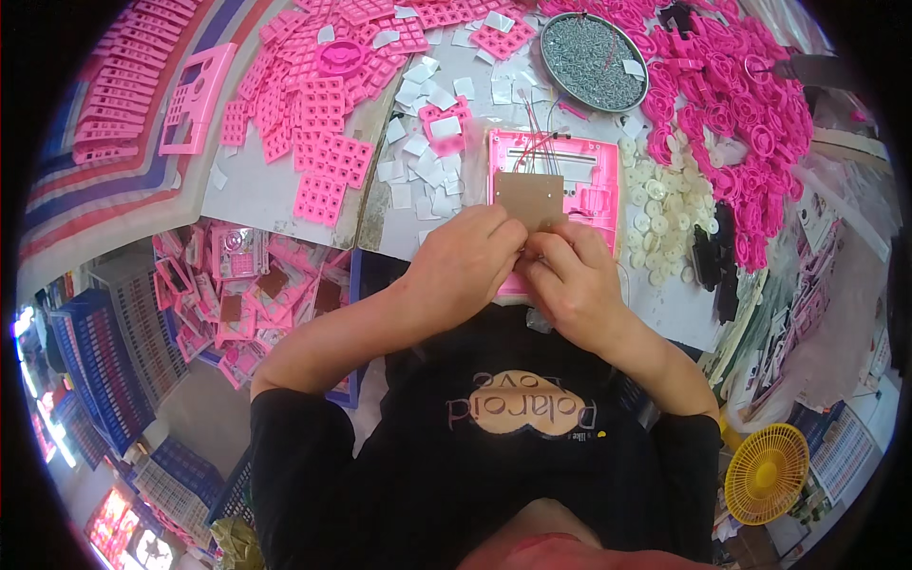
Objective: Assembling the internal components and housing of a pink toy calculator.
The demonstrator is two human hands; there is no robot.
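A pink plastic toy housing (608, 176) lies open on the table in front of me. Over it sits a brown circuit board (529, 195), with thin wires (540, 133) running up from its far end. My left hand (465, 258) is closed at the board's near edge, fingers bent over it. My right hand (581, 280) is closed in a pinch beside the board's near right corner, its fingertips almost meeting the left ones. Whatever lies between the fingertips is hidden.
A round tray of small screws (594, 62) stands beyond the housing. Pink keypads (328, 104) and white paper squares (427, 171) spread to the left. White discs (665, 209) and pink rings (736, 114) cover the right. Below left, a bin holds pink assemblies (256, 285).
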